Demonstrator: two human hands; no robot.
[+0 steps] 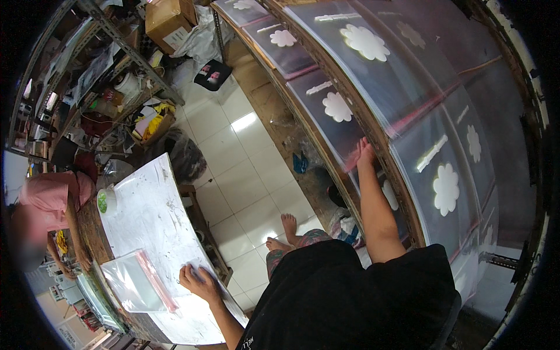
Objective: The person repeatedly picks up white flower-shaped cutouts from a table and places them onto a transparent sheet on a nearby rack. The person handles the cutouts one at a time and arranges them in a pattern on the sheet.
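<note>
My left hand [199, 284] rests on the right edge of a white board [157, 210], its fingers spread and slightly bent, holding nothing. Beside it on the board lies a stack of clear plastic bags [135, 283] with a pink strip along one side. My right arm stretches forward to the rack. There my right hand [364, 153] has its fingers closed at the near corner of a clear plastic bag [326, 119], which lies on a lower shelf. This bag bears a white flower shape and a white bar; the fingertips are partly hidden at its pink edge.
More printed clear bags [420, 157] lie in rows on the upper rack level, behind a brown rail [350, 87]. A person in pink [58, 201] stands at the far left, near a white tub [107, 200]. Cluttered shelves [105, 76] and a cardboard box [170, 24] stand beyond the tiled floor.
</note>
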